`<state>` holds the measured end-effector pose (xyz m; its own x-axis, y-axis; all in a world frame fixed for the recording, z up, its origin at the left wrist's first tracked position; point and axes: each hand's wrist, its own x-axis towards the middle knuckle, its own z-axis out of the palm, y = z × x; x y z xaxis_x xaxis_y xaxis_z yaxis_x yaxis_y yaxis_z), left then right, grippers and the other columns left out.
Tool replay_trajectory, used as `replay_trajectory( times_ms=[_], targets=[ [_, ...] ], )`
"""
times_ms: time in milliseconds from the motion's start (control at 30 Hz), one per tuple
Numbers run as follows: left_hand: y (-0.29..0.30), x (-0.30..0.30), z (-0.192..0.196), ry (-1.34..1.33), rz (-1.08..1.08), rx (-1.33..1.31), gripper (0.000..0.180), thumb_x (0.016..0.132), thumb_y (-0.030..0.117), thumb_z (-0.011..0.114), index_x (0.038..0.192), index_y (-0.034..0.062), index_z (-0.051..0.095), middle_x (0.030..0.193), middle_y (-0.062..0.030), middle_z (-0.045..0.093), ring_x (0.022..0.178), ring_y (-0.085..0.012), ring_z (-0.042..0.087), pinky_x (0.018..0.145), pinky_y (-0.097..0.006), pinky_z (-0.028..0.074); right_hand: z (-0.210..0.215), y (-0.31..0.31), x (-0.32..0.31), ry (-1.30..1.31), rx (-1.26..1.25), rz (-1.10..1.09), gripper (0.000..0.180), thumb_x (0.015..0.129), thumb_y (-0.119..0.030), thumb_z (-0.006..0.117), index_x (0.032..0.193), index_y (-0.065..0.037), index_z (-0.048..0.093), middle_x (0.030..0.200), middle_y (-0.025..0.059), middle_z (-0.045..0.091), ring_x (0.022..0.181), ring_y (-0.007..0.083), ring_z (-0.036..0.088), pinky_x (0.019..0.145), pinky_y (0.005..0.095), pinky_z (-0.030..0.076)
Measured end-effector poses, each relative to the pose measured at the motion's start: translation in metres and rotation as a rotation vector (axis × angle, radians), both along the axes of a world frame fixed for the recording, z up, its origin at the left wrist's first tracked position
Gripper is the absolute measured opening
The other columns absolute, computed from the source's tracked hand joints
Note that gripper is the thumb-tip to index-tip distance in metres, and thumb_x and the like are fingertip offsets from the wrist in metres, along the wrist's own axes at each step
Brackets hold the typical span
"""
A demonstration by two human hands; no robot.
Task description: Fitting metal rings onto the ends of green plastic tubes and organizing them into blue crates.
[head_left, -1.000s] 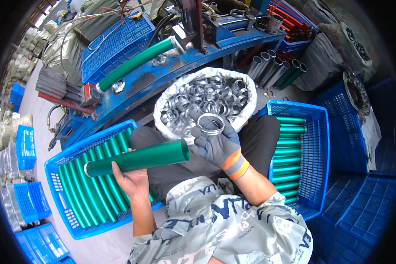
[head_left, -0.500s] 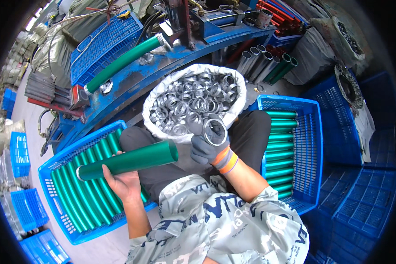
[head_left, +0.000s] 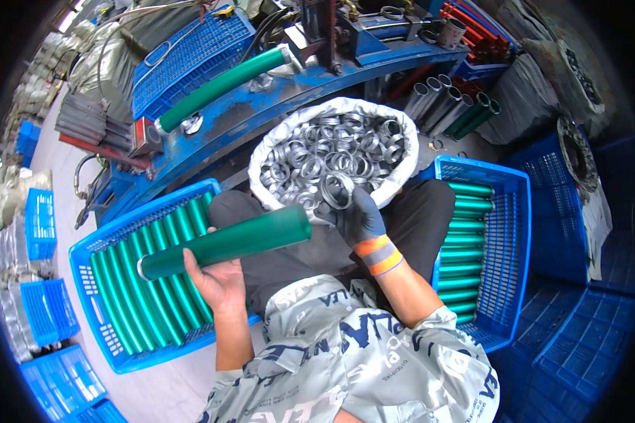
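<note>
My bare left hand (head_left: pixel 221 285) is wrapped from below around a green tube (head_left: pixel 261 237), which slants up to the right across my lap. A pale ring edges the tube's left end; its right end is blurred. My right hand (head_left: pixel 362 220), in a grey glove with an orange-striped cuff, pinches a metal ring (head_left: pixel 336 191). The ring is just above and right of the tube's right end, apart from it. Behind it, a white sack (head_left: pixel 259 154) with a rolled rim holds many loose metal rings (head_left: pixel 317 141). The gloved fingertips are partly hidden behind the ring.
Blue crates flank me: the left crate (head_left: pixel 85 296) and right crate (head_left: pixel 509 233) both hold rows of green tubes. Beyond the sack runs a blue machine bench (head_left: pixel 240 116) with another green tube (head_left: pixel 222 89) on it. Bare metal tubes (head_left: pixel 437 99) stand at the far right.
My right hand has turned, bringing the ring up and left toward the tube. The tube's right end is tilted slightly higher. The whole view has shifted a little.
</note>
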<state>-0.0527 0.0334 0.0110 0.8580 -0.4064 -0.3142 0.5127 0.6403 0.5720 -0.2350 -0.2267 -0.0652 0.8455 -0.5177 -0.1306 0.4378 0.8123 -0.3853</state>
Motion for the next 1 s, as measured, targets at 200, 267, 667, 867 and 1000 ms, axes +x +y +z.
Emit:
replay_trajectory(
  times_ms=[200,267,667,867,1000],
  targets=[
    [-0.006,-0.005,0.005,-0.075,0.054,0.072,0.053,0.106,0.048,0.081,0.141,0.0103,0.066,0.147,-0.0141,0.071,0.137,-0.0282,0.069,0.122,-0.051,0.055,0.04,0.006,0.016,0.014,-0.426,0.068,0.086,0.103,-0.012,0.076,0.178,-0.001,0.036,0.171,0.0145,0.055,0.154,0.023,0.057,0.127,0.0413,0.048],
    [-0.004,-0.001,0.004,-0.093,0.064,0.076,0.053,0.107,0.048,0.08,0.142,0.0104,0.065,0.148,-0.0143,0.07,0.138,-0.0283,0.068,0.123,-0.051,0.055,0.04,0.007,0.018,0.007,-0.459,0.096,0.095,0.103,-0.014,0.078,0.181,0.001,0.025,0.177,0.0153,0.046,0.16,0.0223,0.049,0.134,0.0384,0.037],
    [0.017,0.011,-0.008,-0.275,0.041,0.083,0.045,0.112,0.043,0.073,0.143,0.0105,0.068,0.151,-0.0152,0.069,0.14,-0.0282,0.067,0.122,-0.052,0.054,0.051,0.02,0.023,0.164,-0.622,0.218,0.085,0.103,-0.001,0.073,0.177,0.008,0.032,0.166,0.0127,0.059,0.147,0.0184,0.06,0.126,0.0362,0.045],
    [0.015,0.02,-0.012,-0.325,0.006,0.07,0.043,0.112,0.042,0.073,0.144,0.0145,0.071,0.151,-0.0126,0.071,0.142,-0.0307,0.066,0.121,-0.053,0.053,0.06,0.004,0.022,0.164,-0.584,0.275,0.085,0.099,0.003,0.077,0.175,0.007,0.038,0.16,0.0118,0.064,0.139,0.0165,0.066,0.12,0.0349,0.051],
    [0.01,0.022,-0.013,-0.262,-0.016,0.04,0.044,0.111,0.043,0.073,0.144,0.0135,0.071,0.151,-0.0131,0.071,0.142,-0.0298,0.066,0.122,-0.052,0.053,0.059,-0.001,0.022,0.159,-0.734,0.233,0.088,0.097,0.003,0.08,0.175,0.006,0.04,0.167,0.014,0.06,0.142,0.0169,0.063,0.122,0.035,0.049]
  ],
)
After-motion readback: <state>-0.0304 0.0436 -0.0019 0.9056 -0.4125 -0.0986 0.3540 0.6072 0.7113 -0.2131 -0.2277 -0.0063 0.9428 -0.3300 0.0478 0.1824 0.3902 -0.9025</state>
